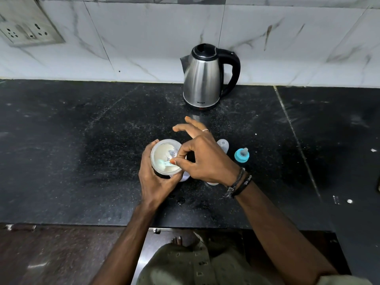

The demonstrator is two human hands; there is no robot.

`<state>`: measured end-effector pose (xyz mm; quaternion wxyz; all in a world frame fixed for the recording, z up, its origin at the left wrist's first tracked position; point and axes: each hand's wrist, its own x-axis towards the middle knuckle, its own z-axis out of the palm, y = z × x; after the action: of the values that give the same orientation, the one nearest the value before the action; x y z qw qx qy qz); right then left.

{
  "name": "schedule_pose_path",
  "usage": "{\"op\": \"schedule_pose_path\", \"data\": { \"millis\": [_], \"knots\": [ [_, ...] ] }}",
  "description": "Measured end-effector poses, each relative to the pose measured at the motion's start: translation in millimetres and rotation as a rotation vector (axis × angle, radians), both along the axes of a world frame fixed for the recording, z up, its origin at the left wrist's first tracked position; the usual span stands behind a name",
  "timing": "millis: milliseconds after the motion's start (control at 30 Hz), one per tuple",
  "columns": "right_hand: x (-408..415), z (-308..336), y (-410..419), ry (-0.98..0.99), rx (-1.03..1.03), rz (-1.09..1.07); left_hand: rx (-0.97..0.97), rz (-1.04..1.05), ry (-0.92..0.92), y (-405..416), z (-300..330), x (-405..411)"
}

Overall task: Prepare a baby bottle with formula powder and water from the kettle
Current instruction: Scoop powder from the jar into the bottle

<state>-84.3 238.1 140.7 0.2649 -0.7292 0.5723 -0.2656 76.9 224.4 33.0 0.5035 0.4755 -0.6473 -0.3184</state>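
- The left hand grasps the open formula container, its grip wrapped round the side, above the worktop near the front edge.
- The right hand has its grip pinching a pale blue scoop inside the powder.
- The kettle stands at the back edge.
- The blue teat cap stands right of the hands.

We see bare counter left of the hands; the kettle blocks the back, the teal nipple cap stands at right.
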Motion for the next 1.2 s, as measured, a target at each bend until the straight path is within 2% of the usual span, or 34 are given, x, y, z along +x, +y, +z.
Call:
{"op": "schedule_pose_path", "data": {
  "millis": [133,400,667,867,1200],
  "knots": [
    [-1,0,0,-0.071,0.034,0.022,0.004,-0.006,0.003,0,-1,0],
    [-6,-5,-1,-0.071,0.019,-0.035,-0.010,-0.018,0.006,2,3,-1],
    [5,-6,-2,0.161,-0.017,-0.007,-0.015,-0.014,-0.023,2,-2,0],
    [13,-8,-2,0.220,-0.015,0.017,-0.019,-0.027,-0.019,1,-7,0],
    [7,-13,-5,0.018,0.029,-0.003,0.008,-0.027,0.003,3,-5,4]
  ]
}}
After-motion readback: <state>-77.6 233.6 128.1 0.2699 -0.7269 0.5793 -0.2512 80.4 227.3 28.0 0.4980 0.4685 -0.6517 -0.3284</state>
